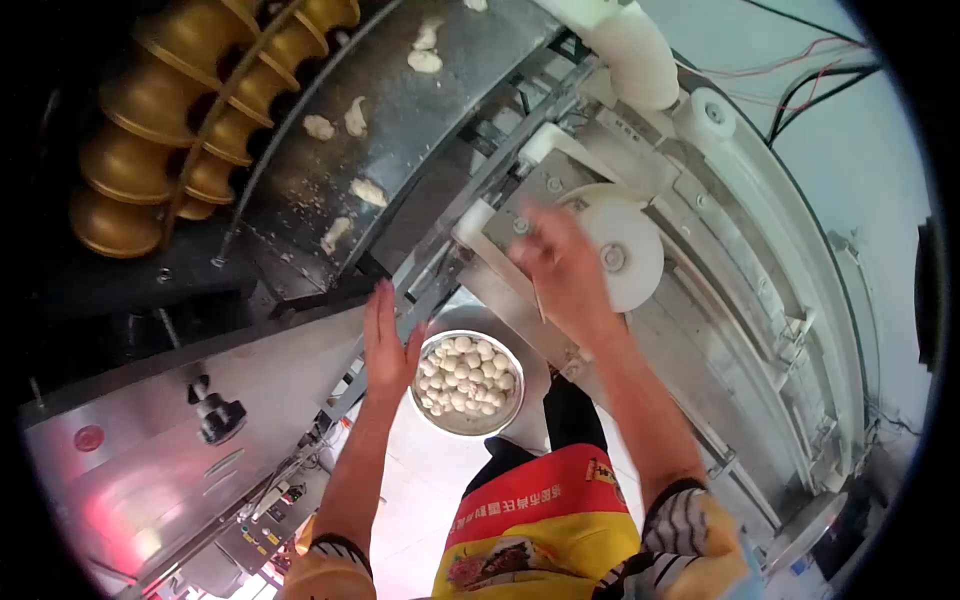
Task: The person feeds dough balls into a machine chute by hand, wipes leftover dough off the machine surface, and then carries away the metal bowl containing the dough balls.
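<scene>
My left hand [388, 345] is held up beside the machine's dark edge, its fingers stretched out and nothing in it. Over the machine's metal plate, near a white plastic wheel [640, 255], is my right hand [565, 270]. Motion blurs it, and whether its fingers hold anything cannot be made out. Below and between the hands sits a round metal bowl [467, 434] full of pale dough balls [465, 372]. Several small dough scraps [368, 192] lie on the dark metal tray [300, 215] beyond my left hand.
Golden spiral rollers [150, 140] run along the upper left. A curved pale guard rail [790, 260] borders the machine on the right. A black knob [220, 415] sticks out from the steel panel at lower left. Loose cables [800, 110] hang at upper right.
</scene>
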Available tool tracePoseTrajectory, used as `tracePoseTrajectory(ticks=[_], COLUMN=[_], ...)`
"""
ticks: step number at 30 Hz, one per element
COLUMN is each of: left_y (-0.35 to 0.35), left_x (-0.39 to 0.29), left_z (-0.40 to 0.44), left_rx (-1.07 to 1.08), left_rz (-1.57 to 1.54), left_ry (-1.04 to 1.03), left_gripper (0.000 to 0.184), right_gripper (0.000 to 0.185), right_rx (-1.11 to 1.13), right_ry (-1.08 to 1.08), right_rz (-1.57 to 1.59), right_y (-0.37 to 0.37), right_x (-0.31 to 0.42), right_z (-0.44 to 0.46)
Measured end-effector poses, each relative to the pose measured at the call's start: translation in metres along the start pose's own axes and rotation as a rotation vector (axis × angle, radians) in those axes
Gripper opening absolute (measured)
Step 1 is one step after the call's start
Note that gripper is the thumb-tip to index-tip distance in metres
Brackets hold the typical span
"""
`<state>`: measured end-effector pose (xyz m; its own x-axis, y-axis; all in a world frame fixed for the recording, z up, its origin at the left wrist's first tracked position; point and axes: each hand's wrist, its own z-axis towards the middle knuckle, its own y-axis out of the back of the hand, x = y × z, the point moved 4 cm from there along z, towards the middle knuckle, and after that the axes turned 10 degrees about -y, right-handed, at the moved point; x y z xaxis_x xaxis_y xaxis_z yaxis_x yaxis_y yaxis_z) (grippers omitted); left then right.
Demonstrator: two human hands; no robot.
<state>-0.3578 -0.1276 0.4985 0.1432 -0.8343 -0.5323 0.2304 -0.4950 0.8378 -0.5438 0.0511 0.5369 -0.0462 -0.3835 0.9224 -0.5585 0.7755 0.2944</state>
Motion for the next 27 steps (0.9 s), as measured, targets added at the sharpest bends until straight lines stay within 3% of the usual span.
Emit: tracePoseTrajectory(ticks=[1, 3, 10, 14, 17, 19, 20, 23, 27], left_y=[0.012, 0.022, 0.011, 0.024, 0.043, 0.049, 0.049, 0.032, 0.043], left_x=[-0.012, -0.013, 0.027, 0.053, 0.074, 0.079, 0.080, 0.081, 0.056], left_z=[0.023, 0.061, 0.164, 0.199, 0.217, 0.232, 0.243, 0.270, 0.253], left_rx=[-0.030, -0.099, -0.091, -0.145, -0.290, -0.352, -0.372, -0.304, -0.290], left_rz=[0.086, 0.254, 0.640, 0.713, 0.739, 0.706, 0.552, 0.622, 0.508], left_ry=[-0.035, -0.080, 0.057, 0.170, 0.180, 0.208, 0.156, -0.005, 0.005], left_gripper=[0.069, 0.074, 0.094, 0.096, 0.093, 0.092, 0.087, 0.083, 0.079], right_gripper=[0.047, 0.055, 0.076, 0.072, 0.063, 0.062, 0.066, 0.071, 0.073], right_rx=[-0.088, -0.223, -0.334, -0.398, -0.446, -0.338, -0.287, -0.119, 0.019], right_ry=[0.050, 0.371, 0.658, 0.829, 0.570, 0.576, 0.625, 0.806, 0.832], right_rz=[-0.078, -0.183, -0.541, -0.487, -0.523, -0.449, -0.457, -0.486, -0.363], right_y=[0.025, 0.055, 0.040, 0.021, 0.017, -0.005, -0.027, -0.075, -0.060], right_x=[0.011, 0.024, 0.039, 0.047, 0.064, 0.061, 0.059, 0.059, 0.063], right_z=[0.025, 0.079, 0.240, 0.308, 0.326, 0.336, 0.336, 0.312, 0.275])
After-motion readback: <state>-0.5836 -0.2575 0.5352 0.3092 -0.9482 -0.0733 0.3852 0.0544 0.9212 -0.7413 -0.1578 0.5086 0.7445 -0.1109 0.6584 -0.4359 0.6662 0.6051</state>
